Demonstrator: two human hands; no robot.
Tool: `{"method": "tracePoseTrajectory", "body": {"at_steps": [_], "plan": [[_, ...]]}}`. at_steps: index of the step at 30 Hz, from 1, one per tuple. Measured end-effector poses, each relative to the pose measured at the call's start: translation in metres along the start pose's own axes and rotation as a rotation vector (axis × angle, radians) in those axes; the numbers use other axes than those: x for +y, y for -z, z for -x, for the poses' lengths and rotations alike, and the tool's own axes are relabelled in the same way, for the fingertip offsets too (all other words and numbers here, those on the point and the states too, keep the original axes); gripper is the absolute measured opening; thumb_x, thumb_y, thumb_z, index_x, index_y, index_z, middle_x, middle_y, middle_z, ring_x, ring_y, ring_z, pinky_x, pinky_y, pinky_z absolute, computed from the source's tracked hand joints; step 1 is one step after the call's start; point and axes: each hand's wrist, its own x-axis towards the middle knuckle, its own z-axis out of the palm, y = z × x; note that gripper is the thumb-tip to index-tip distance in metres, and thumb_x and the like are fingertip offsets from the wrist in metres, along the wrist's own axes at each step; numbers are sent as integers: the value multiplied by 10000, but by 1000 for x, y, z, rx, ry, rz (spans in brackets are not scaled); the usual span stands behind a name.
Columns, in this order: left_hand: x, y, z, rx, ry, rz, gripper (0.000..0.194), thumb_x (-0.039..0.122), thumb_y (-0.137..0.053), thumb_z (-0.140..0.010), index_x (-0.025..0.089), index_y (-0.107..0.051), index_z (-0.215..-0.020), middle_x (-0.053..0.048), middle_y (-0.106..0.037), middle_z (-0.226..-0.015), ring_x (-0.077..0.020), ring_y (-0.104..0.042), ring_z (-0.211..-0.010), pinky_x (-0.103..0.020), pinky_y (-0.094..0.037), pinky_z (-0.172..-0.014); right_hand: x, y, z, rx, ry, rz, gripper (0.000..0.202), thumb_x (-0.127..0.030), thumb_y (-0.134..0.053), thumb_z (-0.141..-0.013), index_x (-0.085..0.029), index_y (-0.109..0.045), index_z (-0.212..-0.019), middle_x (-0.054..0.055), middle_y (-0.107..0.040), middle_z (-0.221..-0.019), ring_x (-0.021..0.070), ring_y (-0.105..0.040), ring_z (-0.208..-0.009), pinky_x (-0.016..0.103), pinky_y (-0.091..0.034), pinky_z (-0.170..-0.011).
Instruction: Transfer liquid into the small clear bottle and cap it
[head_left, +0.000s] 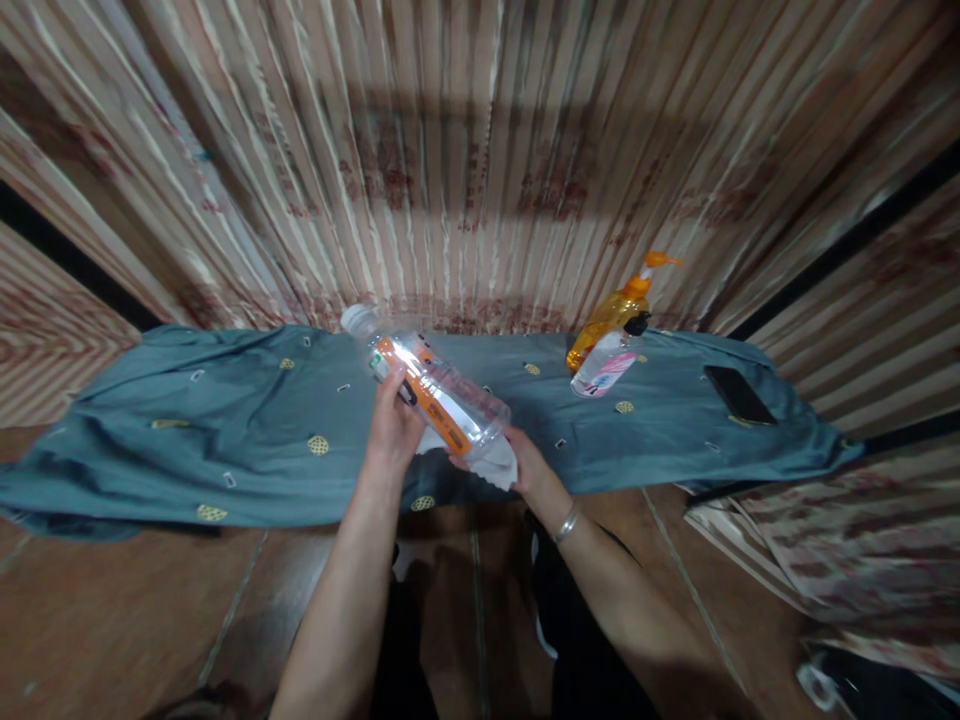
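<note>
A large clear plastic bottle (435,388) with an orange label and a white cap is held tilted above the cloth-covered surface, its cap toward the upper left. My left hand (395,418) is wrapped around the bottle near its neck end. At the bottle's base, my right hand (525,460) is closed on a white cloth or tissue (495,464), which lies against the bottle's underside. Part of the white piece is hidden behind the bottle, as are some of my right fingers. A bracelet circles my right wrist.
A teal patterned cloth (255,440) covers the narrow surface. To the right stand an amber pump bottle (596,335) and a clear bottle with a black top (606,365). A dark phone (739,395) lies farther right. Pleated curtains (480,180) hang behind, between dark poles (847,240).
</note>
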Motion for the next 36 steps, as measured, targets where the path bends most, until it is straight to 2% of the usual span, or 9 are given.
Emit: {"method": "tracePoseTrajectory", "body": {"at_steps": [5,9,14,18,20,22,28,33,36], "plan": [[-8,1,-5,86,-126,-98,547,355,-852,-603,256,-572,-1062,-3,-701,-1006,-174,-678,-922,-336,-524,-885,15,-18,24,-66,-168,-401,359,-401,-460,-942,-121,-646,-1068,121,-770,-948,218,-737,-912,388,-571,-926],[-16,2,-4,144,-239,-219,792,169,-910,-433,282,-498,-1100,22,-625,-1038,-140,-630,-907,-265,-496,-841,-5,-18,25,80,-77,-436,307,-355,-506,-918,-126,-667,-1043,107,-771,-966,217,-733,-926,359,-580,-889],[-26,0,3,75,-244,-322,796,219,-910,-459,262,-488,-1134,4,-617,-1037,-163,-632,-925,-282,-496,-848,-21,-10,16,454,418,68,249,-425,-620,-838,-185,-671,-884,27,-733,-816,208,-689,-854,332,-553,-825],[-32,-4,7,-16,-217,-372,769,291,-901,-507,261,-501,-1163,-10,-633,-1040,-183,-651,-947,-307,-508,-874,-20,-17,10,370,705,569,329,-433,-519,-909,-210,-678,-1091,65,-712,-1146,221,-627,-1109,343,-461,-993],[-31,-3,6,-54,-212,-393,747,333,-889,-535,263,-511,-1176,-25,-644,-1073,-194,-660,-968,-317,-517,-880,-19,-18,4,348,695,650,368,-448,-483,-927,-215,-662,-1147,71,-695,-1180,217,-616,-1100,328,-467,-951],[-28,0,5,-73,-219,-416,741,364,-879,-555,265,-517,-1193,-37,-648,-1107,-207,-664,-996,-325,-523,-888,-17,-14,-5,334,552,662,390,-505,-481,-916,-203,-681,-1061,40,-717,-949,197,-634,-884,298,-495,-778],[-13,18,-3,-40,-296,-538,829,306,-896,-522,241,-494,-1245,-71,-619,-1198,-250,-632,-1110,-395,-489,-999,-17,48,6,458,390,703,480,-622,-446,-867,-194,-648,-783,0,-601,-605,171,-564,-607,282,-447,-561],[-2,34,-7,22,-408,-677,938,218,-895,-491,237,-446,-1314,-95,-531,-1356,-282,-514,-1288,-450,-355,-1147,-43,131,64,768,390,858,273,-447,-490,-872,-238,-619,-753,36,-548,-567,238,-584,-635,365,-432,-629],[-6,39,-8,24,-420,-723,929,230,-894,-511,227,-445,-1325,-107,-535,-1353,-294,-516,-1290,-470,-345,-1156,-49,144,66,815,401,1006,233,-308,-446,-904,-224,-648,-825,116,-616,-688,303,-652,-818,446,-462,-778]]}}
